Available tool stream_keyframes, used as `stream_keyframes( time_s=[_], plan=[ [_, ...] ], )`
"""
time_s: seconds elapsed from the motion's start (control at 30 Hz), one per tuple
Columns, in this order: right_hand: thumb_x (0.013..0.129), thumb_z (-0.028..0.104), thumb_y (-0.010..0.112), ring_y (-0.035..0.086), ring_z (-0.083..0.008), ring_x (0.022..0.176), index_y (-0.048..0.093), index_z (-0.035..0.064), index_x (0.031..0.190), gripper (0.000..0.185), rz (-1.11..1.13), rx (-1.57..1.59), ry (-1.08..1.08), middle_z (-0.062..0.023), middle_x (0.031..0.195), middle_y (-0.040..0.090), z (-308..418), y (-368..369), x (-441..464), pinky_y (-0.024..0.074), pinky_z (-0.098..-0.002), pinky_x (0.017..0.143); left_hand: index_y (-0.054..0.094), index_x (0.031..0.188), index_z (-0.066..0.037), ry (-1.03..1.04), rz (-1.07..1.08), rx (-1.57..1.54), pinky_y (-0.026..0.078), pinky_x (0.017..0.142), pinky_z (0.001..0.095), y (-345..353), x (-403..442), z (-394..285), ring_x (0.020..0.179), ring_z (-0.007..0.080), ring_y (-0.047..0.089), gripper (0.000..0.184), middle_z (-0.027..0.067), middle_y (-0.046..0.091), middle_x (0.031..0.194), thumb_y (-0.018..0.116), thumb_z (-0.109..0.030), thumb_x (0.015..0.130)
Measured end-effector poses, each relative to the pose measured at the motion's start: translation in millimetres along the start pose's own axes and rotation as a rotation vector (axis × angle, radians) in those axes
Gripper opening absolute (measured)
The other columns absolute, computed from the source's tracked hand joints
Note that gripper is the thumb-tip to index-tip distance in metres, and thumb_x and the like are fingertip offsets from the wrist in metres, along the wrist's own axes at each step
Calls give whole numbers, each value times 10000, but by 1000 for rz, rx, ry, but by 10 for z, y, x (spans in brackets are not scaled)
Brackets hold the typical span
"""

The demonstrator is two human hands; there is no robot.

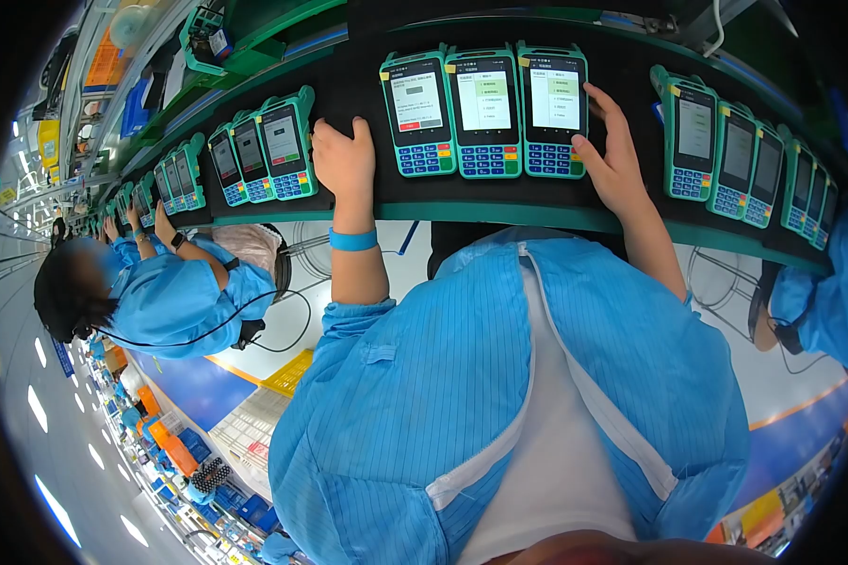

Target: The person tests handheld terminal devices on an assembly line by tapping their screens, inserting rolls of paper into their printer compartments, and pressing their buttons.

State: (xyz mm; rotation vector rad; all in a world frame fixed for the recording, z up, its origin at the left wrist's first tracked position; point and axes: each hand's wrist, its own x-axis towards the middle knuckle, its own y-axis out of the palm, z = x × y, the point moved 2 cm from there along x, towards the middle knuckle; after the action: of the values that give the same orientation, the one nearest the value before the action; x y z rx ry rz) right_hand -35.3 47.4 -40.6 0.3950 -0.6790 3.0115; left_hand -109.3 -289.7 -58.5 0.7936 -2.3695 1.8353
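Three green-cased payment terminals with lit screens stand side by side before me: a left terminal, a middle terminal and a right terminal. The left one shows a red button on its screen; the other two display lists with green rows. My right hand is at the right terminal's right edge, thumb near the lower screen corner and index finger higher up, spread apart. Left of the three, my left hand hovers over the black mat, fingers loosely bent, thumb apart, nothing visible in it.
More terminals line the bench on the left, and another group stands on the right. A green edge runs along the bench front. A co-worker in blue sits at left; a blue sleeve shows at right.
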Motion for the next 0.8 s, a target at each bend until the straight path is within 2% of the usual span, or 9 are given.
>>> stream_keyframes(
  time_s=[0.57,0.63,0.67,0.73,0.77,0.8],
  plan=[
    [844,211,571,388,-341,1246,336,77,1364,586,-7,-7,-3,-195,1324,394,-6,-3,-3,317,-422,1032,479,1171,50,-31,28,-23,456,856,429,-16,3,9,1011,382,559,578,235,567,1115,571,-379,796],
    [844,211,571,387,-342,1247,333,77,1365,588,-5,-1,0,-197,1326,392,10,-3,-1,318,-423,1032,501,1171,31,-36,-36,-288,425,912,400,-26,-18,69,1062,354,534,479,207,554,1147,575,-283,817],
    [845,212,571,387,-344,1248,331,77,1367,591,-2,4,4,-198,1327,389,16,-3,0,319,-423,1032,501,1171,31,-35,-37,-288,425,912,400,-21,-53,94,1062,354,534,479,207,554,1147,575,-283,817],
    [846,212,570,386,-345,1249,329,77,1368,591,-5,1,1,-199,1330,387,5,-7,0,320,-425,1031,515,1199,16,186,-105,-616,393,950,351,-76,-151,79,1115,282,518,397,169,547,1194,577,-154,846],
    [847,213,569,386,-346,1250,328,77,1369,591,-5,-2,0,-199,1333,384,0,-5,-2,321,-426,1031,509,1213,10,240,-93,-669,380,964,335,-106,-232,-11,1119,252,504,359,141,543,1193,543,-84,869],
    [847,213,569,386,-346,1250,328,77,1369,591,-5,-2,1,-199,1333,384,4,-2,-1,321,-426,1031,499,1206,10,205,-6,-776,361,981,368,-65,-279,-46,1133,292,477,391,165,507,1210,565,-118,842]
  ],
)
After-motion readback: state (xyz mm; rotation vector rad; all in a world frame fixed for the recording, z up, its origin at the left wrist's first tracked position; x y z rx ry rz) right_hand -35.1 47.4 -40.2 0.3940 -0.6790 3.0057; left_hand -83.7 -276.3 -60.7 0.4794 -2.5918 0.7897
